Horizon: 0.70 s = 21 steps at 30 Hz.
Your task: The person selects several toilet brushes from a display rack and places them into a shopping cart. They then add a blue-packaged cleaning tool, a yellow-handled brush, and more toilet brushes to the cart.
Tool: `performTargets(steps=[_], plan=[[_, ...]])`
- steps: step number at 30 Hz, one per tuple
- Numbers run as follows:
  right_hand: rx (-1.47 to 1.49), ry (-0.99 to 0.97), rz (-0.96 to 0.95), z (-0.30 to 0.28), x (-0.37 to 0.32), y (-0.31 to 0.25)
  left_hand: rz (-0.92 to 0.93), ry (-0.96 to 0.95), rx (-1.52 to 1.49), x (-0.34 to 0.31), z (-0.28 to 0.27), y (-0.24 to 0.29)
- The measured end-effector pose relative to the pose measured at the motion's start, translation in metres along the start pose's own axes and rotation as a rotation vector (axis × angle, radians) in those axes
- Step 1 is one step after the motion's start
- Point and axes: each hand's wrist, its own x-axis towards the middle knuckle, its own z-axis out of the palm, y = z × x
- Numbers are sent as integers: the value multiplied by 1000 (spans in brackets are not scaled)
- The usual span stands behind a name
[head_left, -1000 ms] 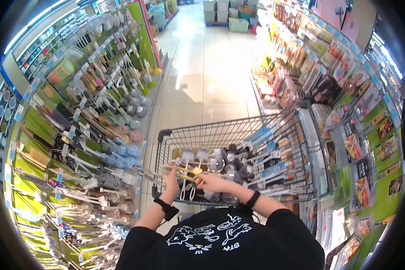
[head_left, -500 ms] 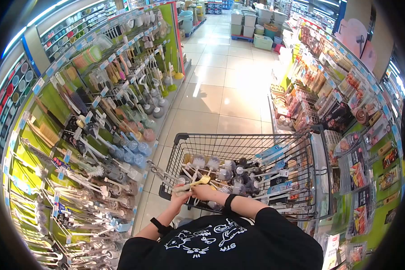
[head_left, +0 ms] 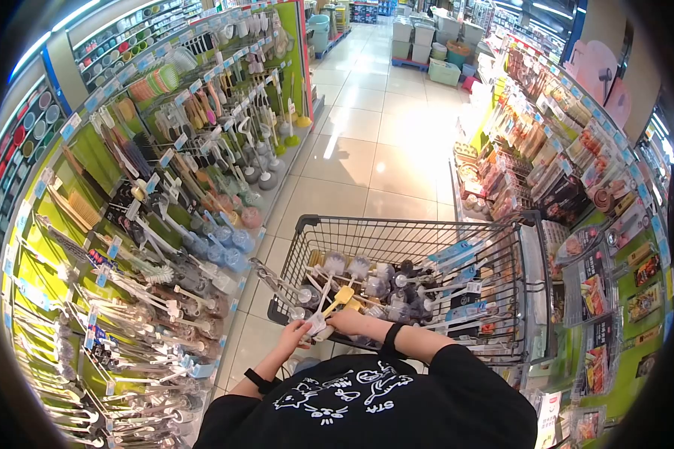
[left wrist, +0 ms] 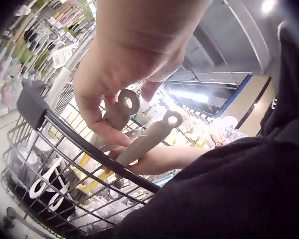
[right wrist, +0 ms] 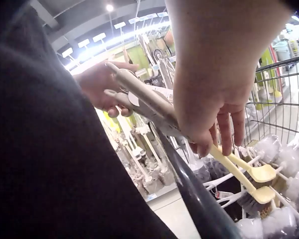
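Observation:
Two long-handled tools have grey-beige grips (left wrist: 154, 134) with hanging holes and yellow spade-shaped heads (right wrist: 263, 194). They lie side by side, slanting over the near left corner of the cart. My left hand (head_left: 296, 333) holds the grip end of one, fingers curled about it near its hole. Farther toward the heads, my right hand (right wrist: 214, 104) grips the shafts, its fingertips just above the yellow part. A white label (head_left: 316, 325) shows between the hands. Beneath them, several brushes (head_left: 359, 266) with round heads in clear covers lie in the cart.
The black wire shopping cart (head_left: 412, 221) stands in front of me, its rim close under my hands. Metal chain links (head_left: 269, 278) hang at its left corner. To the left is a rack (head_left: 217, 247) of hanging brushes; packaged goods (head_left: 591, 273) hang on the right. A tiled aisle (head_left: 337, 179) runs ahead.
Both hands have drawn back toward my body with the tools, to the cart's near left rim. The tools have swung so their yellow heads point farther forward. The head view has tilted up.

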Motion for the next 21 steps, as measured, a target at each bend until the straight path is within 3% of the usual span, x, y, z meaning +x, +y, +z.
performTargets(steps=[4, 13, 21], plan=[[-7, 20, 62, -3, -3, -5, 83, 29, 140, -2, -6, -14], [64, -49, 148, 10, 10, -14, 111, -4, 198, 5, -14, -22], [88, -11, 224, 16, 36, -21, 165, 85, 257, 15, -28, -23]])
